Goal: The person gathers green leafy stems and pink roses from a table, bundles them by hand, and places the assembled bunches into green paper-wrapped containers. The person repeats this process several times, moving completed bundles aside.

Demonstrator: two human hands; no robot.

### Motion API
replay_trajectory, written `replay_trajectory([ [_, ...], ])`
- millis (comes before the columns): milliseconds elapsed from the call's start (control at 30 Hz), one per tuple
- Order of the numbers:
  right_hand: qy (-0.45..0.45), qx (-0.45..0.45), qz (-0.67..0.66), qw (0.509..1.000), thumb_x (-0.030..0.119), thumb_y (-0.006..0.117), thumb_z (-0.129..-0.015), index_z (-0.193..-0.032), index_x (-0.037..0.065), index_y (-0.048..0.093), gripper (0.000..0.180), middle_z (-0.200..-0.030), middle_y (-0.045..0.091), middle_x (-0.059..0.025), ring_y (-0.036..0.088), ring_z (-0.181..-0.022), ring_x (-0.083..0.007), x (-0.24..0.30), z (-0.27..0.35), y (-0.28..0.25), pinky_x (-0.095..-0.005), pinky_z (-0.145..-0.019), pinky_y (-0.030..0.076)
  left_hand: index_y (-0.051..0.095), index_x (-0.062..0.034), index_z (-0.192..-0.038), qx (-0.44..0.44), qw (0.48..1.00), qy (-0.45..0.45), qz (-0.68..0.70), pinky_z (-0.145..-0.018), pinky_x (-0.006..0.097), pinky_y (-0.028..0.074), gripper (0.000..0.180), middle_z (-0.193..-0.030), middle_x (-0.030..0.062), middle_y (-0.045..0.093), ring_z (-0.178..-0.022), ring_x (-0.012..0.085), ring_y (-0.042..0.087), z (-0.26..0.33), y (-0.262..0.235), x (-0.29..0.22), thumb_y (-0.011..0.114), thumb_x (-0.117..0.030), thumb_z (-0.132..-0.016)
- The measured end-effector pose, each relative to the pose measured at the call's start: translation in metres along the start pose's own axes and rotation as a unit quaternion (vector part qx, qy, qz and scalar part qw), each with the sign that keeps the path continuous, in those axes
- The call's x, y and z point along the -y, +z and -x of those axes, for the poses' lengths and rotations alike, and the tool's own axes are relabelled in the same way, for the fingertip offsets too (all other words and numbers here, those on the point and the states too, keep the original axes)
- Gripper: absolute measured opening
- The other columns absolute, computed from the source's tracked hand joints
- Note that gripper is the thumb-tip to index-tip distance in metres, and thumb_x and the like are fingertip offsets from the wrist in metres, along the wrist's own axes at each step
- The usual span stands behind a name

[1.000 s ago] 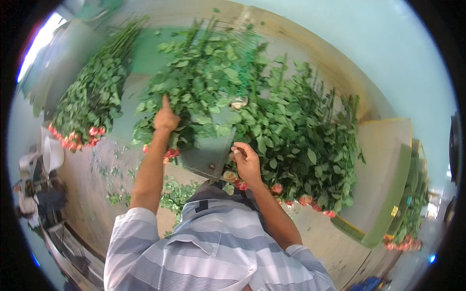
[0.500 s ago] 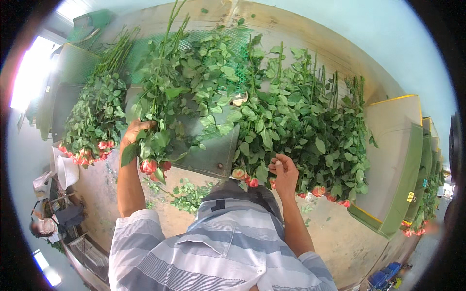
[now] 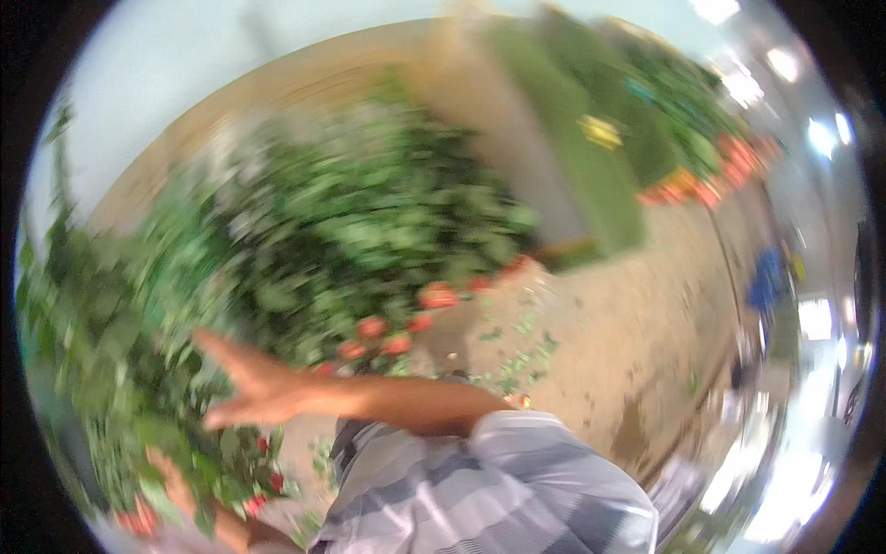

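The view is smeared by motion. At the lower left, my left hand (image 3: 177, 485) is among the leaves of a bunch of long-stemmed roses (image 3: 101, 360), closed about the stems and partly covered by foliage. A few red blooms hang beside that wrist. My right arm stretches across to the left. At its end my right hand (image 3: 254, 379) holds nothing, its fingers and thumb spread beside the bunch. Just beyond lies a thick row of leafy roses (image 3: 360, 231), blooms toward me.
A green-sided partition (image 3: 581, 166) with a yellow clip (image 3: 602, 132) borders the row on the right. Past it are more roses (image 3: 715, 180). Loose leaves (image 3: 517, 365) are scattered on the tan floor (image 3: 609, 342). A blue object (image 3: 768, 280) stands at the far right.
The view has swung to the right, so the table and roses appear farther left. My right hand has reached left toward the bunch at my left hand and spread its fingers.
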State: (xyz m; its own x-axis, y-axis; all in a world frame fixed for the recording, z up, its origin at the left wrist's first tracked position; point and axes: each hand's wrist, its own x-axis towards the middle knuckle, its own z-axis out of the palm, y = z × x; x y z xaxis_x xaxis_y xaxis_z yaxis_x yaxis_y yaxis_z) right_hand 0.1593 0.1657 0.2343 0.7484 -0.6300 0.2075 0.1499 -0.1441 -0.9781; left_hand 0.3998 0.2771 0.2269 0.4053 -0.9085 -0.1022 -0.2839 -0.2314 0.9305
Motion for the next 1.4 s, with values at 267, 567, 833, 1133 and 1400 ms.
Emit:
replay_trajectory([
  [267,-0.145,-0.202,-0.086,0.965,0.038,0.077,-0.068,-0.143,0.000,0.002,0.112,-0.142,0.028,-0.0193,0.037,-0.125,-0.0313,0.083,0.200,-0.123,-0.0359,-0.107,0.026,0.040,0.0009,-0.119,0.211,0.972,0.098,0.009,-0.078,0.031,0.045,0.055,-0.101,0.0075,0.057,-0.088,0.0190,0.056,0.099,0.235,-0.103,0.068,-0.014,-0.074],
  [567,0.002,-0.529,0.100,0.843,0.024,0.064,-0.083,-0.112,0.007,0.054,0.035,-0.098,0.062,-0.0093,0.058,-0.091,-0.0205,0.128,0.467,-0.242,-0.0364,-0.081,0.048,0.047,-0.0002,-0.112,0.398,0.837,0.344,-0.152,-0.071,0.035,0.046,0.048,-0.091,0.0139,0.058,-0.079,0.0246,0.058,0.232,0.518,-0.242,0.066,-0.003,-0.068],
  [833,-0.098,-0.694,-0.273,0.659,0.010,0.063,-0.081,-0.110,0.005,0.055,0.031,-0.106,0.060,-0.0075,0.054,-0.100,-0.0212,0.081,0.601,-0.321,-0.0374,-0.085,0.048,0.039,-0.0022,-0.124,0.527,0.717,0.420,-0.177,-0.071,0.046,0.047,0.066,-0.085,0.0195,0.059,-0.080,0.0404,0.057,0.277,0.699,-0.257,0.067,-0.009,-0.064],
  [1133,0.047,-0.733,0.215,0.643,0.011,0.062,-0.083,-0.101,0.002,0.061,0.020,-0.099,0.064,-0.0114,0.060,-0.084,-0.0253,0.104,0.676,-0.471,-0.0375,-0.074,0.049,0.017,-0.0034,-0.142,0.601,0.698,0.373,-0.111,-0.086,0.040,0.044,0.080,-0.106,0.0249,0.058,-0.098,0.0409,0.055,0.256,0.854,-0.313,0.062,-0.015,-0.077],
  [1400,0.192,-0.745,0.334,0.544,0.021,0.056,-0.084,-0.090,0.004,0.060,0.019,-0.089,0.062,-0.0139,0.056,-0.089,-0.0331,0.177,0.761,-0.664,-0.0397,-0.076,0.045,0.030,-0.0050,-0.138,0.593,0.728,0.290,-0.183,-0.082,0.038,0.047,0.066,-0.103,0.0194,0.062,-0.094,0.0300,0.062,0.188,0.929,-0.350,0.062,-0.018,-0.081],
])
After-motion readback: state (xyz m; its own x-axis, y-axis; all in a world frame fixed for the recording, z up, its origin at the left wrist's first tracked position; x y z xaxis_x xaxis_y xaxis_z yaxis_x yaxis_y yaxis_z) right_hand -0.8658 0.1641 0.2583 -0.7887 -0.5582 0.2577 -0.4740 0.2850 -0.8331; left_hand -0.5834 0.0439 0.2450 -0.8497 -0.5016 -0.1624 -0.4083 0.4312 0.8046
